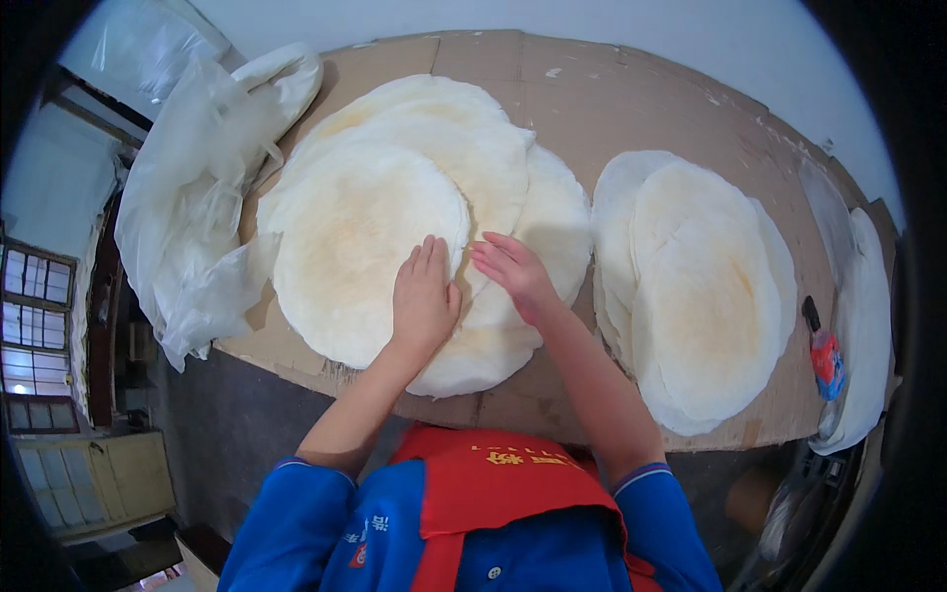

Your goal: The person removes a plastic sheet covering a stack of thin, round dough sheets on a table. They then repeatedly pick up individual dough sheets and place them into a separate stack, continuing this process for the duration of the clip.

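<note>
A stack of large, thin, round flatbreads (348, 222), white with pale brown middles, lies fanned out on a cardboard-covered table (577, 89). My left hand (425, 300) rests flat on the right part of its top round, palm down and fingers stretched out. Just right of that round's edge, my right hand (514, 274) is held edgewise with its fingers straight. Lower flatbreads (547, 200) spread beneath and beyond it; whether its fingertips touch the stack I cannot tell. Neither hand grips anything. A second, smaller stack of flatbreads (703, 296) lies farther right, its rounds overlapping unevenly.
Crumpled clear plastic sheeting (200, 200) covers the table's left end. At the right end lie a white plastic-wrapped bundle (862, 333) and a red-and-blue packaged item with a black handle (825, 359). A pale wall (629, 29) runs behind the table.
</note>
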The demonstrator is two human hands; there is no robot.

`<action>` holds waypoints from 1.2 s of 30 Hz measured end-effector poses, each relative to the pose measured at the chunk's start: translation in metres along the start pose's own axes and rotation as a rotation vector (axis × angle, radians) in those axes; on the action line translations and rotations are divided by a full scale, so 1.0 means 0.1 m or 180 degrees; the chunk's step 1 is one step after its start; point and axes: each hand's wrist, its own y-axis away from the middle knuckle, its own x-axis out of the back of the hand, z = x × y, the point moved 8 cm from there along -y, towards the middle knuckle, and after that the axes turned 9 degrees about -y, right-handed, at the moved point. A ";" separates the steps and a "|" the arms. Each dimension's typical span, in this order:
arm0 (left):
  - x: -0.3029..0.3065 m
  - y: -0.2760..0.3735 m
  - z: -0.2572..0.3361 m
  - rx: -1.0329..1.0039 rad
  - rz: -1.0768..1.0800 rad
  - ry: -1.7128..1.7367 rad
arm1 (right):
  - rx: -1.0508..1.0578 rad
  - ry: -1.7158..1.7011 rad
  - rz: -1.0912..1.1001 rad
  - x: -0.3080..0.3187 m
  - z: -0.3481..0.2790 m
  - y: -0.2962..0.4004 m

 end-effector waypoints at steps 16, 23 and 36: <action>0.59 -0.01 -0.38 0.0434 0.0234 0.0365 | -0.0428 0.0190 -0.0239 -0.71 0.39 -0.23; 0.65 -0.06 -1.52 0.1640 -0.0799 0.0524 | -0.0513 0.0099 0.0427 -0.34 0.44 -0.24; 3.99 0.05 -3.39 0.2004 0.1003 -0.0945 | -0.0642 0.0306 0.0565 -0.06 0.59 -0.24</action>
